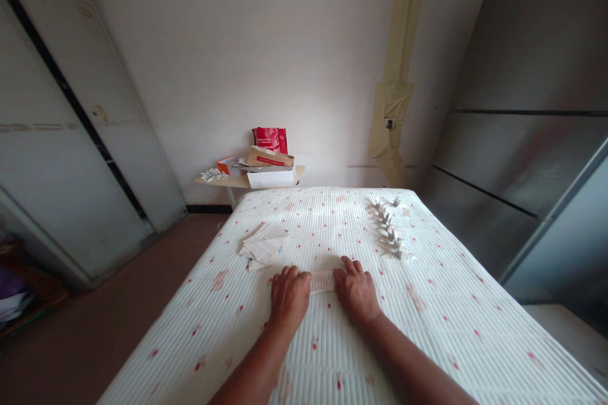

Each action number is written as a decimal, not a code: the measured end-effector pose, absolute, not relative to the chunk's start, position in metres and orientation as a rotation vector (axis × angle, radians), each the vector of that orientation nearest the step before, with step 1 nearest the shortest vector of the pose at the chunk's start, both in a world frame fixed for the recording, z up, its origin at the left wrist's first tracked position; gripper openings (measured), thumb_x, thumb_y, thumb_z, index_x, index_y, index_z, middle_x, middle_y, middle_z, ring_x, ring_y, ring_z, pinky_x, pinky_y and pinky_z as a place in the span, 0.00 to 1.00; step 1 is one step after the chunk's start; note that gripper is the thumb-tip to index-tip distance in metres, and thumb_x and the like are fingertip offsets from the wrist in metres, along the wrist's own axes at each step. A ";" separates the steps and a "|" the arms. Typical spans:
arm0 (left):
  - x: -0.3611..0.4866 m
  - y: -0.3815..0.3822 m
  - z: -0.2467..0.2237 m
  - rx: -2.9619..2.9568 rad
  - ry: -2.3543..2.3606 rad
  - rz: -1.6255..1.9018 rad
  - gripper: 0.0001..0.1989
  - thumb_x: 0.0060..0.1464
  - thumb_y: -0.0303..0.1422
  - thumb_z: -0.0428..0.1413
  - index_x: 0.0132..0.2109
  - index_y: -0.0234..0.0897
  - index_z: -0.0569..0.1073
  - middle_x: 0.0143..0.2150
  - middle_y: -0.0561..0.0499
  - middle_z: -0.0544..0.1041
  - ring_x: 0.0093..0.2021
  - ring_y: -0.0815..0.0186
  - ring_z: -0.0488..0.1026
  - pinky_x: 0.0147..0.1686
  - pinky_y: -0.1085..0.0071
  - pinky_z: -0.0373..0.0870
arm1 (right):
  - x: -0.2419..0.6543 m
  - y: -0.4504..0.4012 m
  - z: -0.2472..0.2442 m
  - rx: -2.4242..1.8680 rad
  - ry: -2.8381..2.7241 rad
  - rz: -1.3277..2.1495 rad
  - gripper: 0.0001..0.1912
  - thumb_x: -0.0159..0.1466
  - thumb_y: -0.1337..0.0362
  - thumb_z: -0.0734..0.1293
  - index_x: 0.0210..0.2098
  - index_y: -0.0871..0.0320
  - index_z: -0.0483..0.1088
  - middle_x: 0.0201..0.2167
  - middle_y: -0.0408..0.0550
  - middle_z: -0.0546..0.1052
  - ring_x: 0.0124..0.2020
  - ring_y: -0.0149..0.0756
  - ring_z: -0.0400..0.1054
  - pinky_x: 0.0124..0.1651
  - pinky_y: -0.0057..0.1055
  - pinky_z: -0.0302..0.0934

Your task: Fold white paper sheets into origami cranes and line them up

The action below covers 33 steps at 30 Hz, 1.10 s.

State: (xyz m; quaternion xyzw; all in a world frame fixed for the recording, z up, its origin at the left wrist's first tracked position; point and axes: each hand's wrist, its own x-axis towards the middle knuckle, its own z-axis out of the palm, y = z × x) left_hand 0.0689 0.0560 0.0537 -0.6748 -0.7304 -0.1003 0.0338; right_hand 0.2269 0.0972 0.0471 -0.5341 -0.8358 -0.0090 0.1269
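Note:
A small strip of printed paper (323, 282) lies low over the padded bed cover, stretched between my two hands. My left hand (289, 294), fingers curled, grips its left end. At the other end, my right hand (357, 291) pinches the paper, with the index finger raised a little. The undersides of both hands and the paper's ends are hidden. Beyond my left hand is a loose stack of printed paper sheets (265, 243). To the right, several folded paper figures with pointed tips (390, 235) stand in a row.
The bed cover (313, 354) is white, ribbed and red-spotted. Behind it, a small table (237, 182) bears a white box (272, 177), a red bag (270, 139) and white paper pieces (213, 174). Cabinets stand left (71, 114) and right (517, 158).

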 end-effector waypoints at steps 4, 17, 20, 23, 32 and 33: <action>0.067 0.055 0.053 -2.059 -2.344 -0.413 0.11 0.55 0.35 0.49 0.42 0.46 0.73 0.40 0.51 0.72 0.45 0.62 0.65 0.41 0.66 0.56 | 0.225 0.095 0.052 -1.610 -2.359 0.085 0.13 0.62 0.56 0.58 0.38 0.52 0.72 0.51 0.50 0.67 0.49 0.44 0.57 0.41 0.37 0.54; 0.073 0.051 0.059 -2.025 -2.390 -0.392 0.14 0.48 0.40 0.54 0.43 0.45 0.71 0.42 0.50 0.71 0.47 0.59 0.64 0.44 0.64 0.56 | 0.216 0.085 0.054 -1.667 -2.274 0.059 0.22 0.53 0.48 0.65 0.41 0.56 0.69 0.51 0.56 0.66 0.48 0.48 0.57 0.43 0.42 0.52; 0.074 0.051 0.060 -2.007 -2.429 -0.371 0.15 0.47 0.41 0.54 0.43 0.45 0.71 0.42 0.50 0.71 0.48 0.59 0.64 0.44 0.64 0.56 | 0.216 0.085 0.053 -1.674 -2.263 0.091 0.20 0.53 0.52 0.66 0.42 0.56 0.68 0.52 0.55 0.66 0.49 0.48 0.57 0.44 0.42 0.51; 0.074 0.052 0.060 -2.002 -2.446 -0.368 0.15 0.47 0.41 0.54 0.43 0.45 0.71 0.41 0.50 0.71 0.48 0.59 0.64 0.44 0.64 0.56 | 0.218 0.087 0.053 -1.662 -2.244 0.133 0.17 0.53 0.58 0.66 0.41 0.56 0.68 0.52 0.53 0.66 0.49 0.47 0.57 0.44 0.41 0.51; 0.072 0.051 0.060 -1.997 -2.437 -0.405 0.14 0.47 0.41 0.55 0.42 0.45 0.72 0.42 0.50 0.72 0.48 0.59 0.65 0.44 0.64 0.57 | 0.230 0.094 0.060 -1.665 -2.255 0.347 0.17 0.53 0.66 0.62 0.42 0.51 0.70 0.54 0.47 0.65 0.50 0.43 0.58 0.45 0.38 0.54; 0.072 0.051 0.059 -1.998 -2.431 -0.414 0.14 0.47 0.41 0.55 0.41 0.45 0.72 0.42 0.50 0.72 0.48 0.59 0.65 0.43 0.64 0.57 | 0.232 0.095 0.060 -1.661 -2.257 0.363 0.17 0.53 0.67 0.62 0.42 0.51 0.71 0.54 0.47 0.65 0.51 0.42 0.58 0.45 0.38 0.55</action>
